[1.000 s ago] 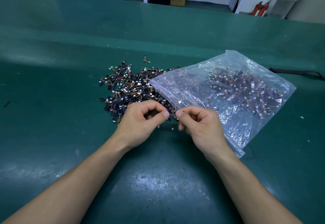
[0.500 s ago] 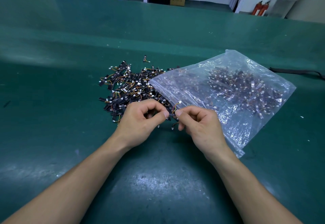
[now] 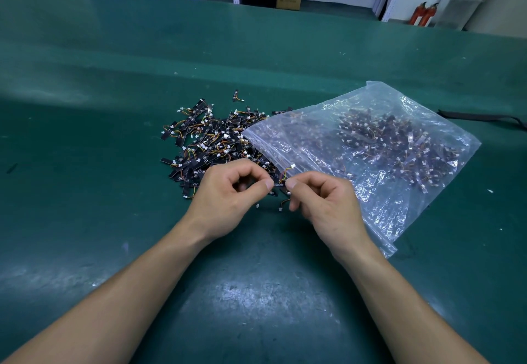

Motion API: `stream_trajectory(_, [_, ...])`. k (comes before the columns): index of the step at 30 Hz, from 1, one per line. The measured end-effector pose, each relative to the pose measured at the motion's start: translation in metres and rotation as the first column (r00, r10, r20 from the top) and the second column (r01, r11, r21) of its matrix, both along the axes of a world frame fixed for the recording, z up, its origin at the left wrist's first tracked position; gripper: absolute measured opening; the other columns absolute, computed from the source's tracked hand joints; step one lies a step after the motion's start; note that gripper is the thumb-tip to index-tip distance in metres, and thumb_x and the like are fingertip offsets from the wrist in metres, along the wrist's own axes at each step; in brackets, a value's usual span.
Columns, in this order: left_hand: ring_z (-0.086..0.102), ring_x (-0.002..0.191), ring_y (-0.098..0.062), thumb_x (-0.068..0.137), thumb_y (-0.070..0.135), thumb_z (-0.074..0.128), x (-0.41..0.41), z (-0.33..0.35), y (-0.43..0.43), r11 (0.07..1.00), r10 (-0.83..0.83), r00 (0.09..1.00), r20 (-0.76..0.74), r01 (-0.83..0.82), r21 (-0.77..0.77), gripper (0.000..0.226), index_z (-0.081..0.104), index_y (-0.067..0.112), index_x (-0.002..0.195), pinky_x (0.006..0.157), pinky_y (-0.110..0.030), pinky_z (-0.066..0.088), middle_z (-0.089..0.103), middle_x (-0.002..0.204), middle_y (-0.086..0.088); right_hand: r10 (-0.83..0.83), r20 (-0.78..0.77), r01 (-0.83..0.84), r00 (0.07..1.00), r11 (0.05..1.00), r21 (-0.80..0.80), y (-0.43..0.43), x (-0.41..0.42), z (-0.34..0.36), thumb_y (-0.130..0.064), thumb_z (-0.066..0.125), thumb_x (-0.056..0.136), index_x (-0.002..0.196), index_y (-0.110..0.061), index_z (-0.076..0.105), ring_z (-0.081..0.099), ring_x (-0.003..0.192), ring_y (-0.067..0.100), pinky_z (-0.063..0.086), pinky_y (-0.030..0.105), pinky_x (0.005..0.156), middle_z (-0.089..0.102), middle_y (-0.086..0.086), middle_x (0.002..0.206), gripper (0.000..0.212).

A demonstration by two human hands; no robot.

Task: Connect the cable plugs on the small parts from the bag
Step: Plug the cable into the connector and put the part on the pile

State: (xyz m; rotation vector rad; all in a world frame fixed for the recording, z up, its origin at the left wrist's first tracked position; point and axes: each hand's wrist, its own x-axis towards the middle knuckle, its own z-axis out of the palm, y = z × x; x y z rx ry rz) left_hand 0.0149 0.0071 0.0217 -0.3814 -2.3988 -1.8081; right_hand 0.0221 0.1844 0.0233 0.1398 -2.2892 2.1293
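At the middle of the green bench point(image 3: 85, 124), both hands meet over a single small part point(image 3: 280, 183). The left hand point(image 3: 228, 195) has its thumb and forefinger curled into a pinch on one end of it. The right hand point(image 3: 328, 203) pinches the other end the same way, with its other fingers curled beneath. Holding the piece by both ends, clear of the heap, likely steadies it so the plugs can be lined up. One white plug point(image 3: 292, 166) sticks up on its orange wires at twelve o'clock from the pinch, and a second plug point(image 3: 280, 208) dangles at six o'clock. Whether either plug is seated cannot be told.

A loose pile of parts point(image 3: 211, 141) lies at eleven o'clock from the hands, within easy reach. It spreads from the mouth of the clear zip bag point(image 3: 385, 141), which lies flat at two o'clock with many more parts inside.
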Motion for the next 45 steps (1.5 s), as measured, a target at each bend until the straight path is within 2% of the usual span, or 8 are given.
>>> stream_trajectory(3, [0.042, 0.059, -0.01, 0.082, 0.023, 0.067, 0.0, 0.0004, 0.0004, 1.0, -0.002, 1.0, 0.001, 0.002, 0.003, 0.009, 0.068, 0.022, 0.073, 0.057, -0.021, 0.036, 0.059, 0.065, 0.009, -0.007, -0.007, 0.007, 1.0, 1.0, 0.025, 0.0001, -0.0009, -0.0015, -0.01, 0.071, 0.093, 0.074, -0.02, 0.073, 0.046, 0.04, 0.0, 0.034, 0.007, 0.048, 0.06, -0.004, 0.051, 0.021])
stream_trajectory(10, [0.043, 0.061, -0.011, 0.083, 0.023, 0.065, -0.0005, 0.0007, -0.0005, 1.0, -0.012, 1.0, 0.025, 0.012, 0.026, 0.009, 0.068, 0.02, 0.076, 0.058, -0.021, 0.037, 0.057, 0.064, 0.012, -0.007, -0.01, 0.007, 1.0, 1.0, 0.009, 0.0004, -0.0005, -0.0002, -0.005, 0.068, 0.095, 0.076, -0.016, 0.071, 0.047, 0.041, -0.001, 0.036, 0.007, 0.049, 0.06, -0.005, 0.051, 0.022])
stream_trajectory(21, [0.04, 0.058, -0.007, 0.089, 0.008, 0.072, -0.0004, 0.0004, 0.0006, 1.0, 0.014, 1.0, 0.025, -0.015, 0.007, 0.02, 0.068, 0.02, 0.073, 0.057, -0.018, 0.035, 0.056, 0.063, 0.008, 0.015, -0.001, -0.015, 1.0, 1.0, -0.022, -0.0006, -0.0003, -0.0005, -0.024, 0.069, 0.086, 0.069, -0.026, 0.076, 0.046, 0.041, 0.002, 0.034, 0.008, 0.048, 0.062, -0.002, 0.053, 0.018])
stream_trajectory(27, [0.048, 0.066, -0.018, 0.086, 0.027, 0.062, 0.0008, 0.0028, 0.0006, 0.999, -0.013, 0.999, 0.051, 0.011, 0.036, 0.015, 0.069, 0.016, 0.078, 0.062, -0.033, 0.04, 0.062, 0.073, -0.02, -0.003, -0.008, 0.003, 1.0, 1.0, -0.004, -0.0003, -0.0011, -0.0016, -0.006, 0.068, 0.095, 0.071, -0.021, 0.072, 0.047, 0.041, 0.001, 0.036, 0.008, 0.048, 0.061, -0.004, 0.052, 0.029])
stream_trajectory(33, [0.042, 0.058, -0.008, 0.089, 0.011, 0.072, -0.0001, 0.0003, 0.0005, 1.0, 0.0, 0.999, 0.04, -0.001, 0.016, 0.019, 0.068, 0.02, 0.073, 0.056, -0.018, 0.035, 0.057, 0.062, 0.006, 0.002, -0.027, -0.001, 1.0, 1.0, 0.017, -0.001, 0.0002, -0.0004, -0.007, 0.068, 0.094, 0.073, -0.02, 0.072, 0.045, 0.04, 0.0, 0.034, 0.007, 0.047, 0.061, -0.004, 0.052, 0.026])
stream_trajectory(36, [0.04, 0.056, -0.006, 0.091, 0.004, 0.071, -0.0009, -0.0007, 0.0009, 1.0, 0.018, 0.999, 0.031, -0.018, 0.001, 0.024, 0.068, 0.02, 0.073, 0.054, -0.018, 0.034, 0.056, 0.061, 0.004, 0.005, -0.012, -0.005, 1.0, 1.0, -0.013, -0.0009, 0.0003, 0.0005, -0.015, 0.069, 0.091, 0.071, -0.021, 0.074, 0.043, 0.041, 0.001, 0.033, 0.01, 0.047, 0.062, -0.002, 0.053, 0.022])
stream_trajectory(39, [0.04, 0.056, -0.007, 0.087, 0.017, 0.071, -0.0003, 0.0001, 0.0011, 1.0, 0.02, 1.0, 0.017, -0.02, 0.006, 0.015, 0.068, 0.021, 0.073, 0.055, -0.02, 0.034, 0.055, 0.061, 0.003, 0.012, 0.019, -0.01, 1.0, 0.998, -0.058, -0.0016, 0.0005, 0.0016, -0.026, 0.066, 0.085, 0.07, -0.025, 0.075, 0.036, 0.04, 0.007, 0.031, 0.017, 0.044, 0.062, -0.001, 0.054, 0.018])
stream_trajectory(45, [0.04, 0.057, -0.009, 0.085, 0.021, 0.068, -0.0005, -0.0003, 0.0015, 0.999, 0.026, 0.999, 0.025, -0.026, 0.023, 0.013, 0.067, 0.022, 0.072, 0.056, -0.02, 0.035, 0.054, 0.061, 0.006, 0.004, 0.023, -0.003, 1.0, 0.997, -0.077, -0.0007, -0.0019, -0.0001, -0.026, 0.065, 0.084, 0.069, -0.025, 0.075, 0.036, 0.04, 0.008, 0.03, 0.018, 0.044, 0.061, 0.0, 0.053, 0.018])
